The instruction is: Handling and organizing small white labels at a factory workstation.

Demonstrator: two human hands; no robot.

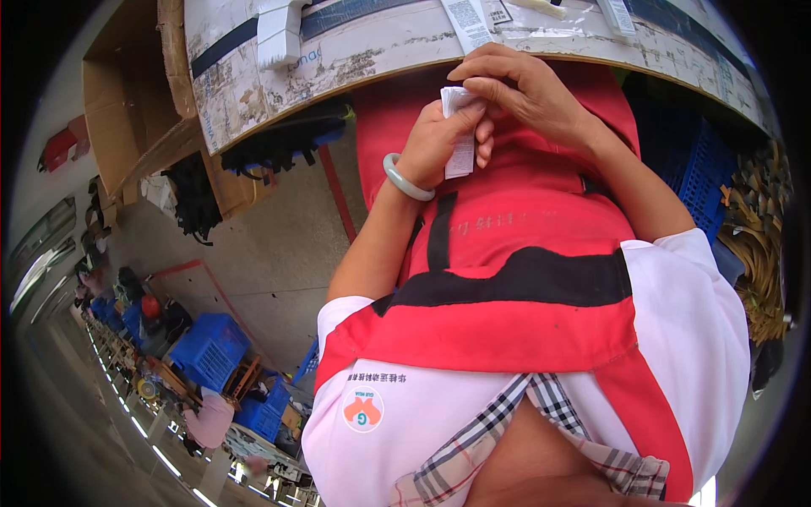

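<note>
My left hand (436,142), with a pale bangle at its wrist, is closed around a thin stack of white printed labels (459,159). The stack stands lengthwise in the grip, its upper end showing above the thumb and its lower end below the fingers. At that upper end, my right hand (534,91) has thumb and fingertips bent together. Whatever lies between those right fingertips is too small to make out. Both hands are over my red apron (524,190), just short of the worn table edge (338,89).
On the table lie a bundle of white strips (279,35), a printed white label strip (465,24) and another label piece (618,17). A cardboard box (127,127) stands left. Blue crates (209,348) and a person in pink (209,420) are farther off. Brown straps (756,245) hang at right.
</note>
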